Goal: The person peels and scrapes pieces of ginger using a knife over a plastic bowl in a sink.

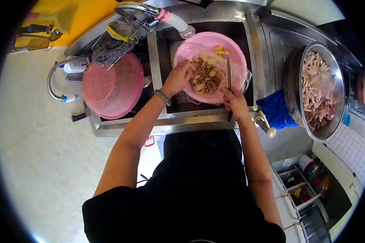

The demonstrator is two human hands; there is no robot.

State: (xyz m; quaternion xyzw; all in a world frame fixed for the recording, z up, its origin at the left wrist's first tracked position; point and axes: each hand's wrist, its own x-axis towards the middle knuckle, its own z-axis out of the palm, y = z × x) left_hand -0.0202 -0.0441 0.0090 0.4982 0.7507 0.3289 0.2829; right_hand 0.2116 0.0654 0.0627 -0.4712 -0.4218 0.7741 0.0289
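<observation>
A pink basin (237, 47) stands in the right bowl of the sink, holding chopped brown and yellowish pieces (207, 75), with a clear plastic bag over part of it. My left hand (180, 77), with a green bangle at the wrist, is at the basin's left side, its fingertips closed at the edge of the pieces; what they hold is hidden. My right hand (235, 103) grips a knife (229, 75) by its dark handle at the basin's lower right, the blade pointing away from me over the basin. Several yellow pieces (221, 51) lie near the basin's far side.
A pink strainer (113, 85) sits over the left sink bowl, under a rack with scourers (117, 42). The faucet (175, 22) reaches over the sink's back. To the right are a steel bowl of pale and reddish meat (340, 87), a blue cloth (276, 110) and a lever handle (265, 124).
</observation>
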